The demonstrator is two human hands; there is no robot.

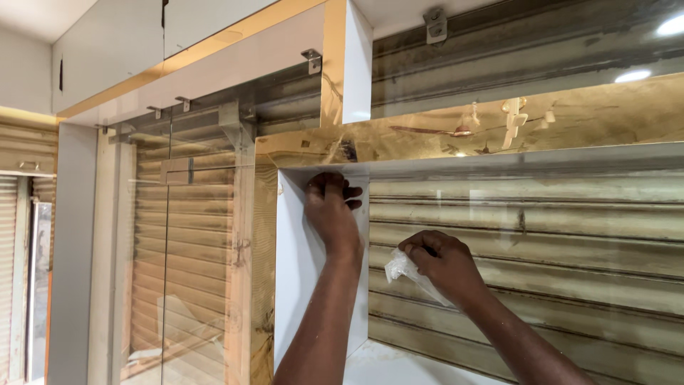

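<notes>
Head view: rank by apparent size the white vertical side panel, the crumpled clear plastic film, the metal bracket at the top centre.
1. White vertical side panel, largest by far.
2. Crumpled clear plastic film, pinched in the right hand.
3. Metal bracket, which looks smallest, though it sits farther from the camera, so this is unsure.

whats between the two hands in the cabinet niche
In the head view, nothing solid separates the left hand on the white side panel from the right hand holding crumpled clear plastic; only the reflective back panel shows behind.

1. A white shelf niche (pixel 313 285) is standing open in the wall unit, its white base (pixel 399 367) showing near.
2. Nothing distinguishable is lying on that base.
3. A golden mirrored band (pixel 442 135) is running above it.
</notes>
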